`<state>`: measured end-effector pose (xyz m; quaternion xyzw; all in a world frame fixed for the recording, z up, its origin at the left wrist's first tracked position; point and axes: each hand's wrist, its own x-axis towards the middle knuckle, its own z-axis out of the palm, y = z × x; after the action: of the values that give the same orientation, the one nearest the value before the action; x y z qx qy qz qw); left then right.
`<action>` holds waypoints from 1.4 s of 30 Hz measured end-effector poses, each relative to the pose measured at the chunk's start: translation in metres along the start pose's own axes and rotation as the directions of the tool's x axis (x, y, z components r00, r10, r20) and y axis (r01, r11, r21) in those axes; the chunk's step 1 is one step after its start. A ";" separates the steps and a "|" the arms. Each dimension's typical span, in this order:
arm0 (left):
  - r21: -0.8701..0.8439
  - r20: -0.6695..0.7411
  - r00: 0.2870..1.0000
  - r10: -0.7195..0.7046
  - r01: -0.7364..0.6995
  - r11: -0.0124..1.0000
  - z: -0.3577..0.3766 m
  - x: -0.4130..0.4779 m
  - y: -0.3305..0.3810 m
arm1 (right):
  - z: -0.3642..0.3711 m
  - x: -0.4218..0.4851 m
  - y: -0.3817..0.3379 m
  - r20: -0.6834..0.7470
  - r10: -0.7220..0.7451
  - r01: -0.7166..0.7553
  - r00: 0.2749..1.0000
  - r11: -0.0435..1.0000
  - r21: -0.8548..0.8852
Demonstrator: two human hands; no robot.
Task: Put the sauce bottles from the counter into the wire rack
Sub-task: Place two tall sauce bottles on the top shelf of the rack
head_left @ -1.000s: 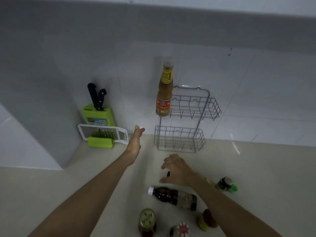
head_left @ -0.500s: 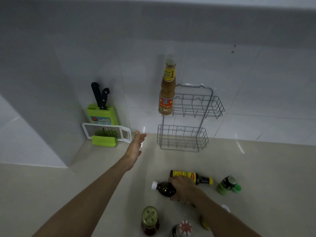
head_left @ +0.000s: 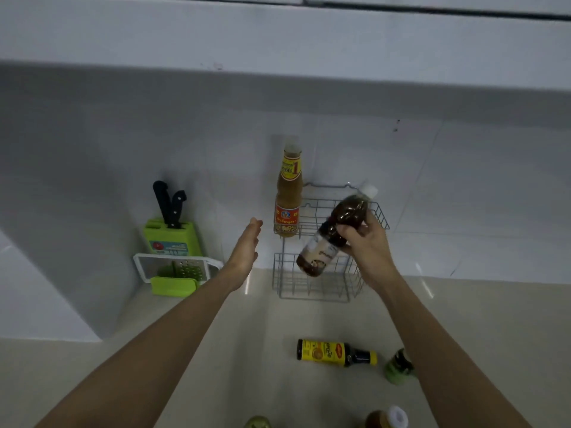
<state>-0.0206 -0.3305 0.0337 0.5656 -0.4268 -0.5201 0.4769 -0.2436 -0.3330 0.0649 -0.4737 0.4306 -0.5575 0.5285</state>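
The right hand (head_left: 366,242) gripped a dark bottle (head_left: 335,231), tilted, in front of the rack (head_left: 327,242); its label was unreadable. The left hand (head_left: 245,251) hovered spread, left of the rack. A yellow-labelled bottle (head_left: 335,353) lay on the surface (head_left: 247,350) below the rack.

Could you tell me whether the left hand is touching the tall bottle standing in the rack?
Apart: the head view shows bare wall tile between the left hand and the tall bottle.

Pale beige counter (head_left: 216,350) running near to far, meeting glossy white wall tiles (head_left: 463,186). Underside of a white cabinet (head_left: 278,35) overhead. Dim, even light. Green knife block (head_left: 173,239) and grater (head_left: 177,268) far left.
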 end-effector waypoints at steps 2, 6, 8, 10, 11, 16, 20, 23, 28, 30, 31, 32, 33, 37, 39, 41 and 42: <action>-0.016 0.006 0.999 0.039 -0.039 0.999 0.005 0.008 0.019 | 0.010 0.016 -0.024 -0.055 -0.120 0.119 0.991 0.993 -0.015; -0.010 0.041 0.997 0.068 -0.067 0.998 0.018 0.017 0.046 | 0.026 0.045 -0.047 -0.036 -0.289 0.282 0.957 0.949 -0.142; -0.015 0.059 0.996 0.061 -0.061 0.998 0.026 0.016 0.054 | 0.032 0.057 -0.044 0.014 -0.320 0.315 0.947 0.920 -0.232; -0.054 0.072 0.995 0.067 -0.063 0.997 0.033 0.012 0.058 | 0.037 0.066 -0.038 0.056 -0.316 0.316 0.947 0.890 -0.329; -0.080 0.072 0.995 0.071 -0.065 0.995 0.036 0.011 0.059 | 0.037 0.070 -0.035 0.071 -0.300 0.305 0.951 0.878 -0.368; -0.104 0.076 0.993 0.088 -0.080 0.991 0.038 0.013 0.054 | 0.032 0.088 -0.022 0.118 -0.204 0.235 0.972 0.856 -0.460; -0.106 0.080 0.993 0.087 -0.078 0.991 0.036 0.014 0.053 | 0.034 0.091 -0.015 0.118 -0.178 0.213 0.977 0.831 -0.514; -0.112 0.103 0.989 0.102 -0.090 0.990 0.034 0.013 0.052 | 0.033 0.090 -0.006 0.150 -0.148 0.205 0.978 0.825 -0.526; -0.114 0.139 0.987 0.084 -0.068 0.991 0.033 0.015 0.048 | 0.034 0.088 -0.001 0.173 -0.100 0.176 0.980 0.842 -0.509; -0.110 0.149 0.986 0.078 -0.062 0.992 0.034 0.014 0.050 | 0.036 0.084 0.003 0.170 -0.059 0.140 0.984 0.843 -0.519; -0.099 0.149 0.986 0.069 -0.054 0.994 0.035 0.013 0.052 | 0.037 0.081 0.004 0.161 -0.028 0.112 0.987 0.836 -0.538; -0.080 0.153 0.986 0.061 -0.049 0.996 0.035 0.012 0.053 | 0.038 0.078 0.003 0.156 0.006 0.083 0.988 0.825 -0.559; -0.056 0.155 0.986 0.057 -0.049 0.997 0.034 0.011 0.052 | 0.039 0.074 0.003 0.151 0.023 0.068 0.988 0.816 -0.573; 0.174 0.006 0.986 0.165 -0.164 0.971 0.028 0.006 0.029 | 0.039 0.041 0.011 -0.077 -0.331 0.255 0.941 0.837 -0.484; 0.269 -0.140 0.955 0.261 -0.217 0.938 0.026 -0.001 0.003 | 0.031 0.014 0.034 -0.177 -0.435 0.308 0.883 0.821 -0.482; 0.301 -0.142 0.958 0.250 -0.199 0.933 0.025 -0.008 -0.032 | 0.017 -0.010 0.070 -0.169 -0.358 0.213 0.918 0.807 -0.551; 0.318 -0.096 0.973 0.208 -0.168 0.933 0.024 -0.011 -0.050 | 0.009 -0.020 0.090 -0.143 -0.273 0.129 0.951 0.775 -0.618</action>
<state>-0.0465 -0.3133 -0.0140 0.6216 -0.5237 -0.3616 0.4568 -0.2190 -0.3195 -0.0237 -0.5941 0.5886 -0.4953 0.2354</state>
